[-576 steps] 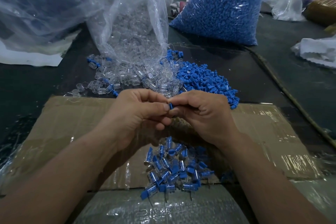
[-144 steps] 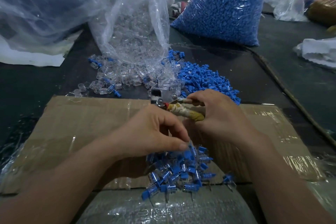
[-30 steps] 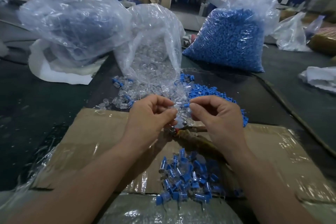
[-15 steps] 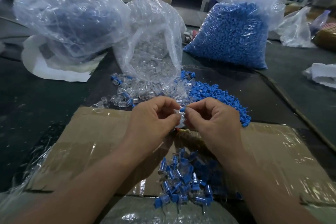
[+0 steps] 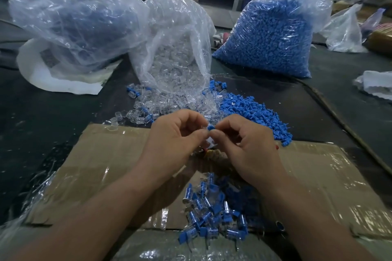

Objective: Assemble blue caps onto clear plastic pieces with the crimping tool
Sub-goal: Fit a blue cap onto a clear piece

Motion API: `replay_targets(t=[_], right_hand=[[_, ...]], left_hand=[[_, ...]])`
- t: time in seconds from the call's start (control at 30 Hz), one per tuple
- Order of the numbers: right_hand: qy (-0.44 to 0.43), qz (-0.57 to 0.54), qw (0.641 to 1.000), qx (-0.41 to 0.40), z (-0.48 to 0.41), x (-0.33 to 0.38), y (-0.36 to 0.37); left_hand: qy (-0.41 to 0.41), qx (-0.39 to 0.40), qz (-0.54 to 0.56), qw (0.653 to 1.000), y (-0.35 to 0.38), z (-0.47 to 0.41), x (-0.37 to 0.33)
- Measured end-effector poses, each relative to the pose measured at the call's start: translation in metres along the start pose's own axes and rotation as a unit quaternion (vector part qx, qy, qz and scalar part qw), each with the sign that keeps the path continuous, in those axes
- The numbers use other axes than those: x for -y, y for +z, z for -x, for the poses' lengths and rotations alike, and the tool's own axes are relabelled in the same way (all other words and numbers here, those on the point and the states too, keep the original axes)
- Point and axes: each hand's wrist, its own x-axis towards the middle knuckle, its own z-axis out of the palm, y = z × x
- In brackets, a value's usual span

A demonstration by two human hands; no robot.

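Note:
My left hand (image 5: 176, 135) and my right hand (image 5: 246, 142) meet fingertip to fingertip above the cardboard. Between them they pinch a small blue cap (image 5: 210, 127) together with a clear plastic piece (image 5: 210, 140) that shows just below the fingers. The crimping tool (image 5: 213, 153), with a yellowish wrapped handle, lies on the cardboard under my hands, mostly hidden. Loose clear pieces (image 5: 169, 104) spill from an open bag (image 5: 178, 53). Loose blue caps (image 5: 254, 112) lie in a heap to the right. Several assembled pieces (image 5: 212, 214) are piled near me.
A taped cardboard sheet (image 5: 106, 165) covers the dark table (image 5: 42, 112). A full bag of blue caps (image 5: 273, 36) stands at the back right, a large cloudy bag (image 5: 74, 19) at the back left. White plastic (image 5: 377, 85) lies at the far right.
My hands have come together from a small gap a second ago; the blue cap now sits pinched between both sets of fingertips. The view has tilted slightly.

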Motion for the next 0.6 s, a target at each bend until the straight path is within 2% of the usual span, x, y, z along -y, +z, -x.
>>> replay_targets(t=[0.1, 0.23, 0.33, 0.47, 0.6], right_hand=[[-0.023, 0.017, 1.0, 0.008, 0.0009, -0.0007, -0.0019], [0.007, -0.033, 0.999, 0.036, 0.0012, -0.0019, -0.0004], [0.025, -0.082, 0.996, 0.034, 0.0001, -0.0019, 0.0002], [-0.008, -0.122, 0.992, 0.033, -0.0002, -0.0037, -0.003], [-0.019, -0.147, 0.989, 0.007, 0.0014, -0.0047, -0.0017]], left_hand=[[0.005, -0.001, 0.005, 1.0, 0.0001, 0.0004, -0.0006], [-0.001, 0.004, 0.002, 1.0, -0.0019, 0.0002, -0.0018], [-0.054, 0.014, 0.053, 0.997, -0.004, -0.002, -0.003], [-0.144, 0.028, 0.155, 0.977, -0.0059, -0.0038, -0.0052], [-0.176, 0.052, 0.2, 0.962, -0.0076, -0.0041, -0.0097]])
